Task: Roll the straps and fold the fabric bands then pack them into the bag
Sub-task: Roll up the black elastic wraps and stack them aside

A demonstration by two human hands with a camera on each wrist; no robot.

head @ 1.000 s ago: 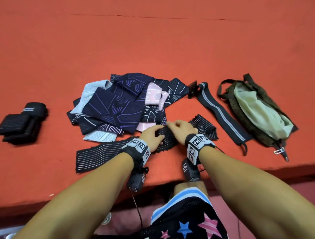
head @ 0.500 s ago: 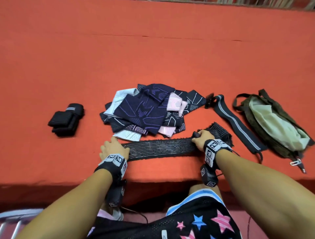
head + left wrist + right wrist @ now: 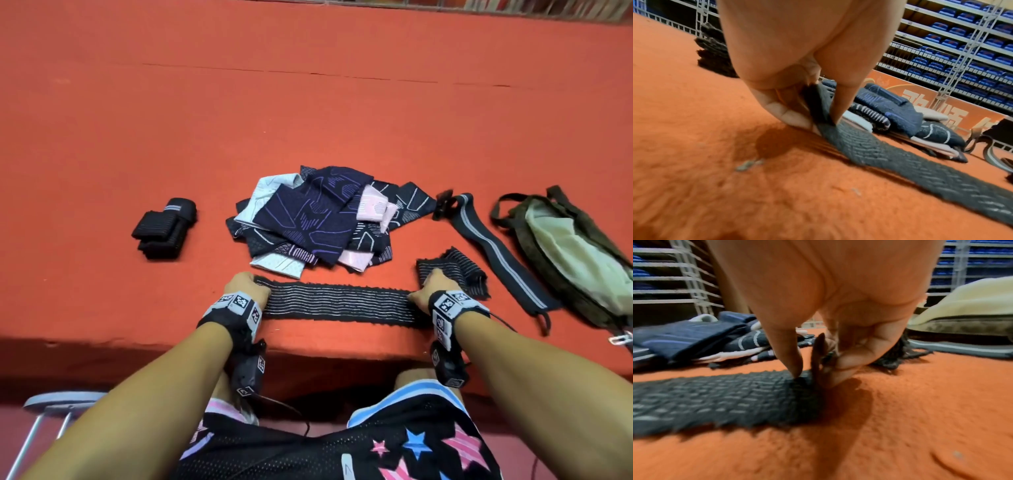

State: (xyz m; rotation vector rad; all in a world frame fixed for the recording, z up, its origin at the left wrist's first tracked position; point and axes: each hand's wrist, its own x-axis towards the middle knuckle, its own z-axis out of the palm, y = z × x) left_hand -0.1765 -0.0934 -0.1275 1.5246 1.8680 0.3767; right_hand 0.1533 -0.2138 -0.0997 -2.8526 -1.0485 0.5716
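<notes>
A black elastic strap with thin white lines (image 3: 337,301) lies stretched flat near the front edge of the orange table (image 3: 308,113). My left hand (image 3: 247,286) pinches its left end (image 3: 818,104) between thumb and fingers. My right hand (image 3: 432,285) pinches the strap (image 3: 715,399) farther right, where it stands up in a fold; the rest of it lies bunched (image 3: 455,270) behind that hand. A pile of navy, pink and pale fabric bands (image 3: 315,222) sits behind the strap. An olive bag (image 3: 568,253) with a pale lining lies open at the right.
A bundle of rolled black straps (image 3: 164,228) rests at the left. A long black strap with a grey stripe (image 3: 496,253) lies between the pile and the bag. The table's front edge runs just below my wrists. Shelving (image 3: 962,40) with blue items stands beyond the table.
My hands have moved apart from the middle of the strap to its two sides, pulling it out straight and flat along the table's front. The camera has tilted up a little.
</notes>
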